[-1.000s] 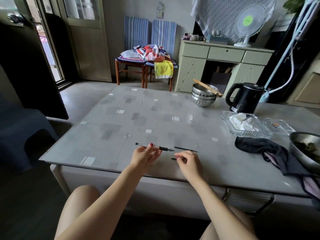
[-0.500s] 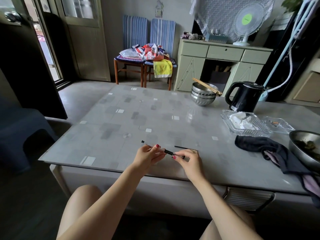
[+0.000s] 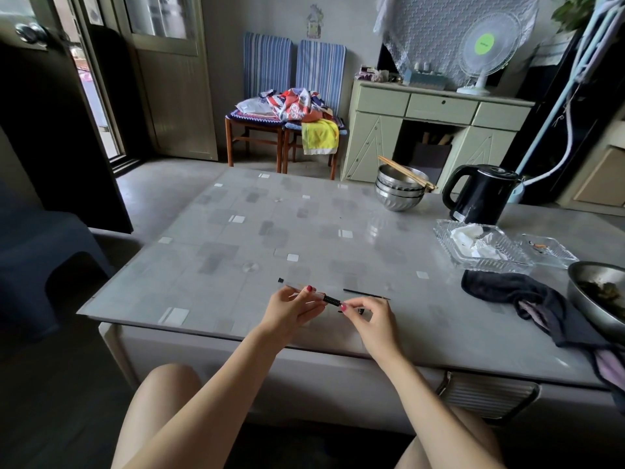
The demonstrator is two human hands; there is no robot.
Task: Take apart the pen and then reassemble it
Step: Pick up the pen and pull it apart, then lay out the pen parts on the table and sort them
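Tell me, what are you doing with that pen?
A person is working on a pen at the table. The left hand holds the clear pen barrel by its middle, black grip end toward the right hand. The right hand pinches a small dark piece near the grip. The thin refill lies on the table just beyond the hands, so the pen is in pieces.
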